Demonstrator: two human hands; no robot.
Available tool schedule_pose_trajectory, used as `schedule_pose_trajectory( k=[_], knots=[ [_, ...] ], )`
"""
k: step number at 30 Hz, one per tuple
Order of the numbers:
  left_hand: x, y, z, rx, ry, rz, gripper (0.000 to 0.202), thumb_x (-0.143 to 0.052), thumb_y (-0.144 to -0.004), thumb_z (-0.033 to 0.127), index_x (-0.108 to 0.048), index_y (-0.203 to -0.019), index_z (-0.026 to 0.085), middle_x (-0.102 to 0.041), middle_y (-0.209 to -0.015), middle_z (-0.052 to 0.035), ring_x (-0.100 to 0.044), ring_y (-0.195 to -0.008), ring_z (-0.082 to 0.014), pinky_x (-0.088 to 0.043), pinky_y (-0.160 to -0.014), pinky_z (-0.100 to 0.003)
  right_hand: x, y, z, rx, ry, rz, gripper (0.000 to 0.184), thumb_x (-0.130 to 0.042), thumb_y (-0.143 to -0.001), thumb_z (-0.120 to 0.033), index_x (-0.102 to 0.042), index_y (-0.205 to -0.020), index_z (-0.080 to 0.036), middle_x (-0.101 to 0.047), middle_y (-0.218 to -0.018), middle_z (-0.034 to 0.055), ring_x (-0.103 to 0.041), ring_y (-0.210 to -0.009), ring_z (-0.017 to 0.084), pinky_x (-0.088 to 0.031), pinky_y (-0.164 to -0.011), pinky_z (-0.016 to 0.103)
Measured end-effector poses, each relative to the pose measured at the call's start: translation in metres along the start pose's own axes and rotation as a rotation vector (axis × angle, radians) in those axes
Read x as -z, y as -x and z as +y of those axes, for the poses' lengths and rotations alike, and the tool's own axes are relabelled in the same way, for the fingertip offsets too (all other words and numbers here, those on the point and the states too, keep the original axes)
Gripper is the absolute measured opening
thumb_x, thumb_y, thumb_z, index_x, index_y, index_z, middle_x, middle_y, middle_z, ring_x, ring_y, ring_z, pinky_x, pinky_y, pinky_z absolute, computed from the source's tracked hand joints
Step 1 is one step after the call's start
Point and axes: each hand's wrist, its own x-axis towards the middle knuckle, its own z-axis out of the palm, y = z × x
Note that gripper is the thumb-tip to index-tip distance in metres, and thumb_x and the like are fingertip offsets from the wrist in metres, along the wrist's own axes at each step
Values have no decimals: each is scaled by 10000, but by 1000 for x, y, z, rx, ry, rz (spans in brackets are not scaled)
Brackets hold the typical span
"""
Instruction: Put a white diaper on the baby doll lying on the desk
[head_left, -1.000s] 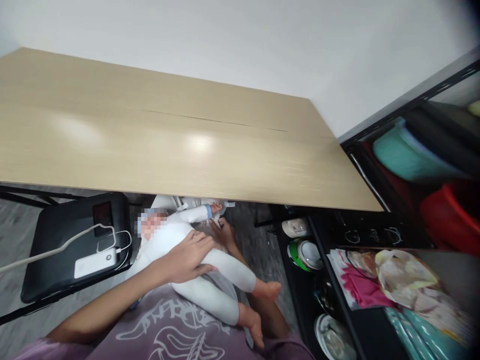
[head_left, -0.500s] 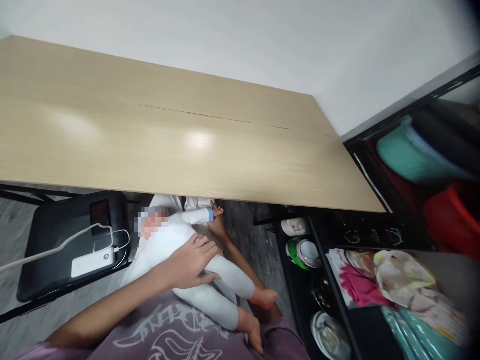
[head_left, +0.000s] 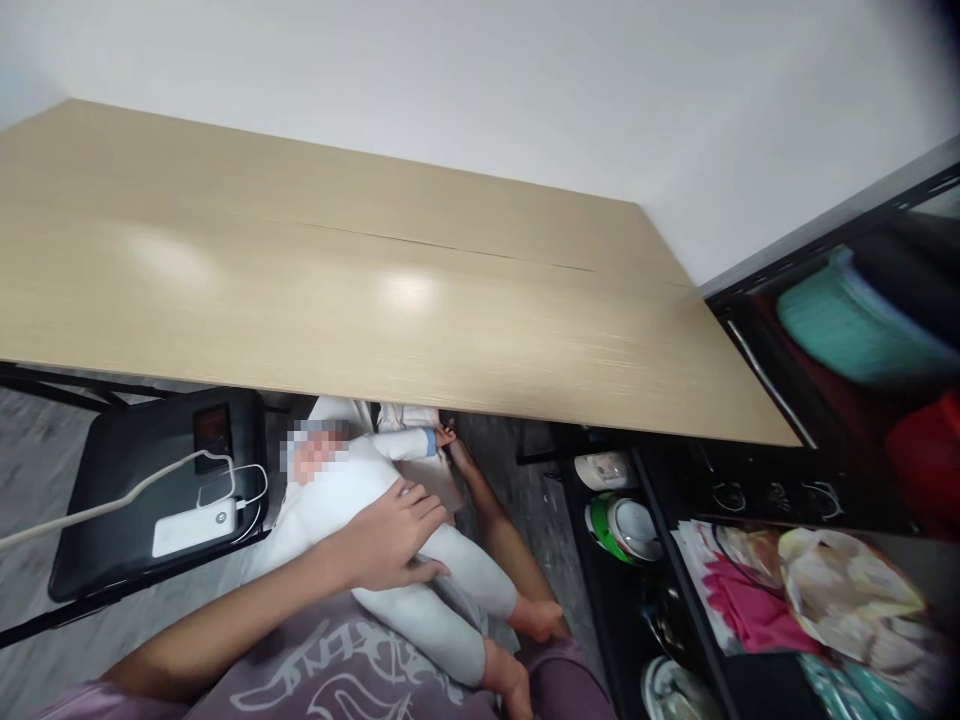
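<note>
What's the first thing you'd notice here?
A baby doll in a white suit lies across the person's lap, below the near edge of the wide wooden table. The left hand rests flat on its middle, while the right hand reaches up by the doll's outstretched arm.

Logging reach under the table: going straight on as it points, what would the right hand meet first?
Probably the doll's hand, just ahead of the right hand; whether they touch is unclear. Past that, the table hides the way.
</note>
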Motion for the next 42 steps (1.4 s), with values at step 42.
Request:
schedule_pose_trajectory(
  k=[42],
  knots=[
    [-23,178,-13,764,433,752,639,-820,-812,370,-572,-1390,258,-695,-1463,-154,-725,-1353,-360,-655,-1062,-464,98,141,-155,792,294,-40,310,-692,-1040,-244,-697,-1347,-286,-780,-1247,87,-748,-1165,321,-617,-1018,452]
  ],
)
